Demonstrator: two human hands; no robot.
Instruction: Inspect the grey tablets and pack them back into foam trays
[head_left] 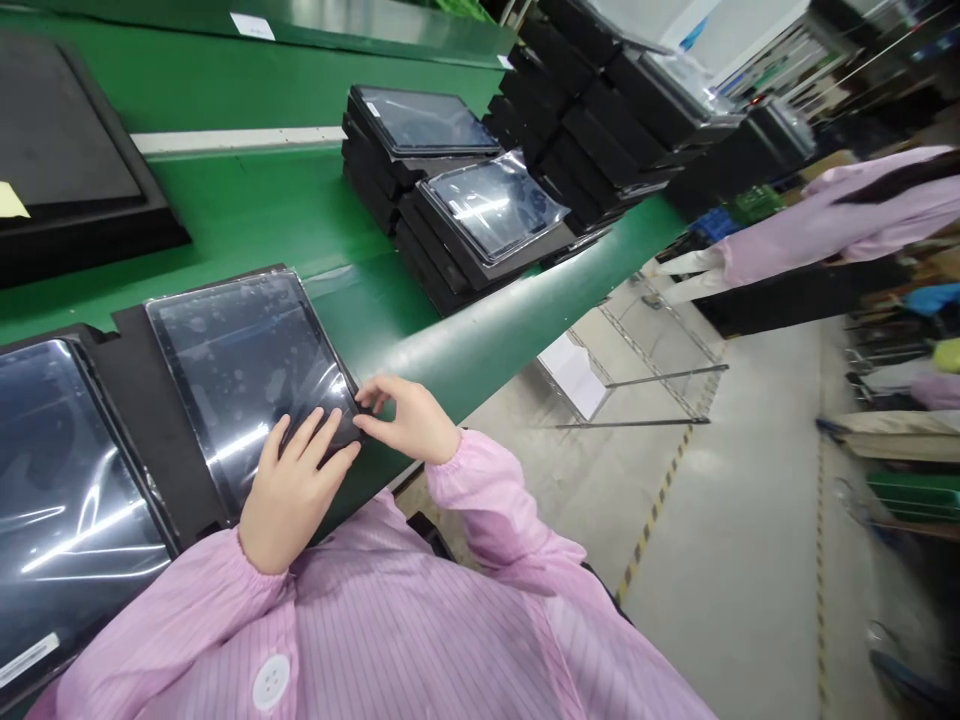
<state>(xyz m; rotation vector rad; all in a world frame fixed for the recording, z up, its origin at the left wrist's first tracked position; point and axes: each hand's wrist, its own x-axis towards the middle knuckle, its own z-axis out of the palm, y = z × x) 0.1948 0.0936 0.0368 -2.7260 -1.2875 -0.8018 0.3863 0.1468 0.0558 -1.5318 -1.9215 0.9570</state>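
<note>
A film-covered screen panel [247, 350] with a dark glossy face lies on a black foam tray [142, 380] at the green bench's front edge. My left hand [296, 490] rests on its near right part, fingers spread and flat. At the panel's right corner is my right hand [409, 415], thumb and fingertips pinched together on the edge. Whether they grip only the clear film or the panel too, I cannot tell. Left of this, a second screen panel [67, 480] under shiny film carries a white label near its lower end.
Stacked black trays with a screen [427, 120] and a film-covered screen [495, 205] on top stand farther along the green bench [277, 210]. Behind them rises a taller tray stack [585, 110]. A black tray [67, 150] lies back left. A wire rack [637, 370] and a person in pink [810, 230] are right.
</note>
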